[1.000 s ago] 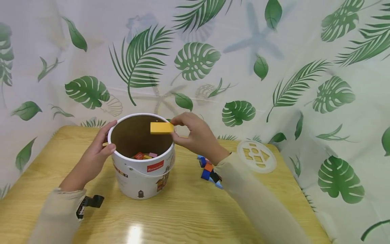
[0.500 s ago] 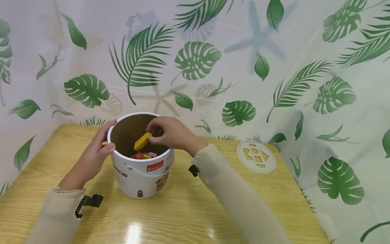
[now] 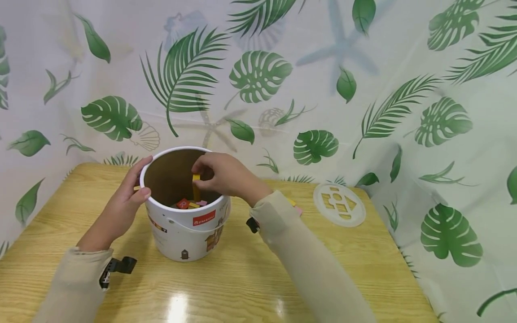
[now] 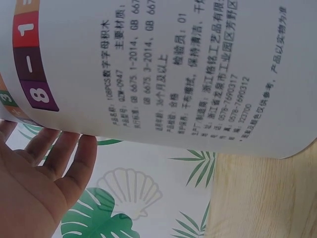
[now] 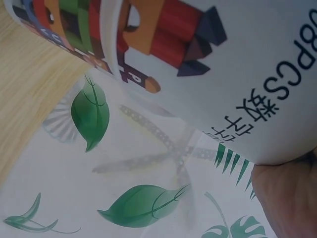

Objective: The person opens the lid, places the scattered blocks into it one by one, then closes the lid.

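Observation:
A white bucket [image 3: 183, 240] with printed pictures stands on the table, its thin handle hanging across the front. My left hand [image 3: 119, 208] holds its left side, thumb at the rim. In the left wrist view, the left fingers [image 4: 81, 161] touch the printed wall. Reaching over the right rim, my right hand [image 3: 228, 175] pinches a yellow block [image 3: 196, 194], held upright inside the bucket. Its lower end is near a red block [image 3: 183, 204] and a pink block [image 3: 201, 203] at the bottom. In the right wrist view, only part of the right hand shows beside the bucket wall.
A white round lid with cut-out shapes [image 3: 322, 214] lies on the wooden table [image 3: 226, 291] at the back right. A pink piece [image 3: 298, 210] and a yellow piece [image 3: 291, 202] show past the right sleeve. Behind hangs a leaf-print cloth [image 3: 258, 36].
My right hand has moved left and down, carrying the yellow block from above the rim into the bucket. The block has turned from lying flat to upright. My left hand stays at the bucket.

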Motion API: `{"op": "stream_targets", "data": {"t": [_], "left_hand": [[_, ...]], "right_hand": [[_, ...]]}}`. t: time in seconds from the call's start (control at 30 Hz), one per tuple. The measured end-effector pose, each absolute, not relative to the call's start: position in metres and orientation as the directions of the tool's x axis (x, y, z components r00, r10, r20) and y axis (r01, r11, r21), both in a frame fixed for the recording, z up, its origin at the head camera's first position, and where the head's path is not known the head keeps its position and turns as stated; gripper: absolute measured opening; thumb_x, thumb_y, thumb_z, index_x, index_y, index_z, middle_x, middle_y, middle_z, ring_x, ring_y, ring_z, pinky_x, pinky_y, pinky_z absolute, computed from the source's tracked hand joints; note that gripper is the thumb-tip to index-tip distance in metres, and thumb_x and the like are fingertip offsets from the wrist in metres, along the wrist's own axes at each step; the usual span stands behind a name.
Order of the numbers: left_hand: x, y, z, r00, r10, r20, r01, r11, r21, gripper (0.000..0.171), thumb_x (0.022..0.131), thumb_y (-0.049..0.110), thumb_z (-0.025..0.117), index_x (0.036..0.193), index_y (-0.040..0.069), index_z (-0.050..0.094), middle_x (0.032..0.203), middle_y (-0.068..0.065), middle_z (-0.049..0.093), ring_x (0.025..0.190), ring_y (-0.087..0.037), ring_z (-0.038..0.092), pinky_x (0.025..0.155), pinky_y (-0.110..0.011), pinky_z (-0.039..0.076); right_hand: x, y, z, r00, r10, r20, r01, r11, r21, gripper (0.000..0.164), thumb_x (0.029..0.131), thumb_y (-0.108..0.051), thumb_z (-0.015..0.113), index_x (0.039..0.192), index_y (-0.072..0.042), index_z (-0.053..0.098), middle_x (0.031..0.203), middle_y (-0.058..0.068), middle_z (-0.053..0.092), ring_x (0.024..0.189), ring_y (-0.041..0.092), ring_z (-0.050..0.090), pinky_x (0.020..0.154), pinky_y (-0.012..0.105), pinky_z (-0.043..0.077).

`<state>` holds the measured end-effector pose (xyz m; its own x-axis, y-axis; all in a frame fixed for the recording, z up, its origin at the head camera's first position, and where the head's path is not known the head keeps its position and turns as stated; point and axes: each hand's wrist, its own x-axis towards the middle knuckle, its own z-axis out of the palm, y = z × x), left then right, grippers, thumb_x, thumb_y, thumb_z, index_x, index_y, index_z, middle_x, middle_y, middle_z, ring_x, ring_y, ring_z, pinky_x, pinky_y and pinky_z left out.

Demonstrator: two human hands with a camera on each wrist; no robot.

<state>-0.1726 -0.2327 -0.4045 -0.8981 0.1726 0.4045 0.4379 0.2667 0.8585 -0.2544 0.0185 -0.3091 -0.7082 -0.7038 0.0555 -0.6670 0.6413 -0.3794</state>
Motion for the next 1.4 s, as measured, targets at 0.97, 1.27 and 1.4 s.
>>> {"op": "stream_targets", "data": {"t": [0.97,1.27,1.4], "left_hand": [[-0.17,-0.234,-0.402,-0.914,0.188,0.361,0.402,0.291,0.868,0.065,0.108,0.021,0.043,0.166,0.029,0.015,0.158,-0.012,0.033,0.13,-0.019,0.038,0.095,-0.019,0.04],[-0.17,-0.234,-0.403,-0.911,0.192,0.364,0.408,0.291,0.865,0.066,0.107,0.017,0.042,0.166,0.031,0.016,0.158,-0.01,0.033,0.131,-0.018,0.038,0.096,-0.019,0.04],[-0.17,-0.233,-0.403,-0.907,0.196,0.374,0.417,0.281,0.864,0.065,0.107,0.017,0.042,0.166,0.03,0.016,0.158,-0.011,0.033,0.131,-0.02,0.038,0.096,-0.018,0.04]], "right_hand": [[-0.256,0.106,-0.326,-0.651,-0.72,0.24,-0.457,0.12,-0.882,0.056,0.1,-0.021,0.066,0.151,-0.007,0.046,0.153,0.014,0.047,0.142,0.034,0.044,0.114,0.05,0.041],[-0.264,0.208,-0.382,-0.858,-0.505,0.095,-0.368,0.476,-0.798,0.043,0.103,-0.022,0.065,0.143,-0.01,0.055,0.14,0.012,0.059,0.128,0.028,0.057,0.108,0.048,0.047],[-0.259,0.243,-0.409,-0.888,-0.456,0.049,-0.377,0.665,-0.644,0.042,0.101,-0.021,0.068,0.139,-0.005,0.059,0.138,0.015,0.057,0.128,0.035,0.054,0.105,0.054,0.046]]}}
